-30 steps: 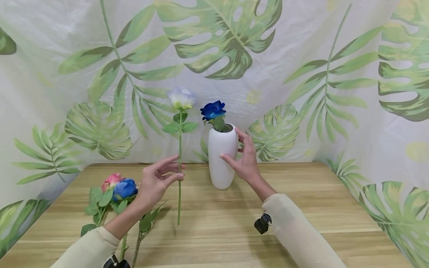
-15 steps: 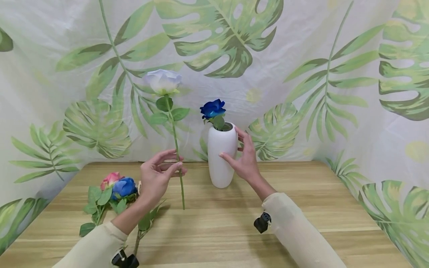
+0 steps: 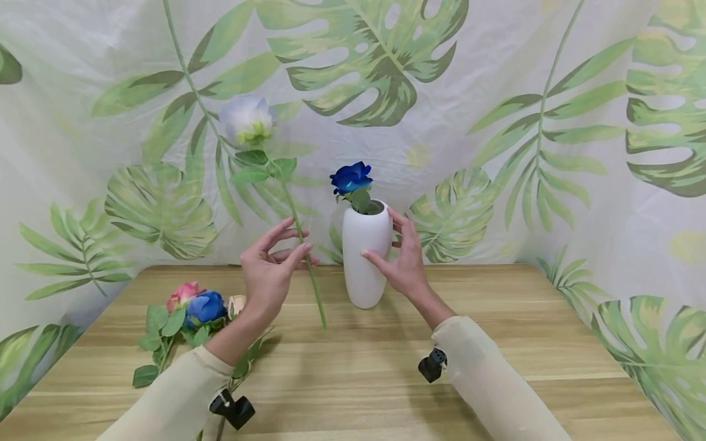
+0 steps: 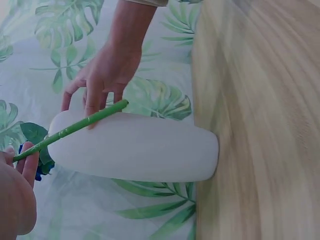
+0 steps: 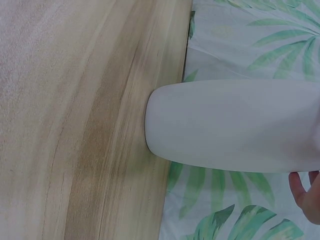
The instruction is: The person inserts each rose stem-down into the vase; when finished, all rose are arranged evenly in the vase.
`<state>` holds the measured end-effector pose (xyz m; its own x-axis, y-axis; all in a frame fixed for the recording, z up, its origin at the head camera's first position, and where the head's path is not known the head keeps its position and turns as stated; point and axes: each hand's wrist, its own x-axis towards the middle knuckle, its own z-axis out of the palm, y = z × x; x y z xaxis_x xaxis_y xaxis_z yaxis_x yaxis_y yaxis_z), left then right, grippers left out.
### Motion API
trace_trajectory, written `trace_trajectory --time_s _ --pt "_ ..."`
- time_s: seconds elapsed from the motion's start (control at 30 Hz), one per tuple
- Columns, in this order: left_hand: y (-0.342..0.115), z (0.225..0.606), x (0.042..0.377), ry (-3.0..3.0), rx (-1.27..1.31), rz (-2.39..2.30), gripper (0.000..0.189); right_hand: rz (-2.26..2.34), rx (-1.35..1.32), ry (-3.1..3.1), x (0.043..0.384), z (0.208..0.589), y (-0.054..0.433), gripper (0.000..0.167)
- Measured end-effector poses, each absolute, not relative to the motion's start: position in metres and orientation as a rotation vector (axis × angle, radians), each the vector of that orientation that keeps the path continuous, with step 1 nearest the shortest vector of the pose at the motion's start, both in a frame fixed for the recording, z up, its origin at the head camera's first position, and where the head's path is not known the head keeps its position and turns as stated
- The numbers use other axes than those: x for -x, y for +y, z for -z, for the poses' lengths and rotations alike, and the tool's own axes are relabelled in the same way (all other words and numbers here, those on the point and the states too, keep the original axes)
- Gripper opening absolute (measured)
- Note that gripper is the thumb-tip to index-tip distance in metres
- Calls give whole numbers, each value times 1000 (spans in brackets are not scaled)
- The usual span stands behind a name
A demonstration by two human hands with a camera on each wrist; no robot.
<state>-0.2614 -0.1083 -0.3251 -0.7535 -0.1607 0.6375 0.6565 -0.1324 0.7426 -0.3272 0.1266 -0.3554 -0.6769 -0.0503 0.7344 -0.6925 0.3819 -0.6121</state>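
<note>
My left hand (image 3: 270, 269) pinches the green stem of a white artificial rose (image 3: 249, 119) between thumb and fingers. The rose is held up left of the vase, bloom tilted to the left and stem end slanting down to the right. A white vase (image 3: 365, 260) stands upright on the table, with my right hand (image 3: 405, 254) gripping its right side near the rim. From the vase's mouth a dark blue rose (image 3: 352, 177) leans left. In the left wrist view the cut stem (image 4: 75, 127) overlaps the vase (image 4: 135, 147).
On the wooden table (image 3: 441, 380), at the left, lie a pink rose (image 3: 184, 295), a blue rose (image 3: 205, 307) and a pale peach rose (image 3: 237, 304), their stems partly behind my left arm. A leaf-printed cloth (image 3: 474, 73) hangs behind the table.
My left hand has risen and moved right, while the white rose has tilted, its bloom going up and left and its stem end swinging right toward the vase. The right hand stays on the vase.
</note>
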Motion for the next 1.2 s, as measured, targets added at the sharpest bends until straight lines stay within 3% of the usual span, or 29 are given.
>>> trace_trajectory --time_s 0.33,0.73,1.0,1.2 --pt "-91 309 273 -1454 501 1945 46 -1320 -640 -2012 328 355 127 91" --pt "-79 298 279 -1347 465 1982 56 -1328 -614 -2046 329 356 128 91" --pt "-79 297 285 -1252 513 1993 44 -1335 -632 -2030 328 356 128 92" --pt "-81 296 286 -1288 510 2022 52 -1341 -631 -2028 328 356 128 91"
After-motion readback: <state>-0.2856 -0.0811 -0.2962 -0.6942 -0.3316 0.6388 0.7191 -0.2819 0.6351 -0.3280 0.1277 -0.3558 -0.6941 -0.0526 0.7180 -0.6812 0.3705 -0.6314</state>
